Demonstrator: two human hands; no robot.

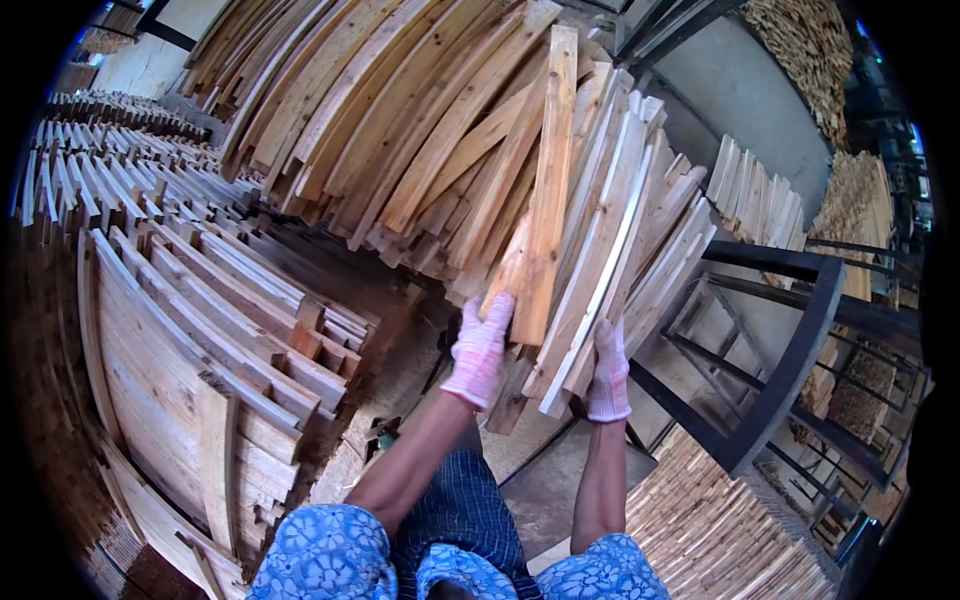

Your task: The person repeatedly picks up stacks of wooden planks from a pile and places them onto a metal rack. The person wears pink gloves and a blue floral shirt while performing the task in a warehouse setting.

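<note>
My left hand [480,352], in a white and pink knitted glove, is closed at the near end of a wooden board [507,265], its thumb on top. Lying next to that board is a longer, yellowish board [551,190], which slants away over the pile. My right hand [609,375], gloved alike, grips the right side of several pale boards [600,240] near their close ends. Its fingers are partly hidden by the wood. Behind both hands spreads a large pile of loose boards [370,110], stacked on their edges.
At the left stand stacked wooden panels [165,370], with more rows of wood [110,185] beyond. A dark metal frame [800,350] rises at the right. Below it lies a stack of thin strips [715,520]. More wood piles [800,55] stand at the far right.
</note>
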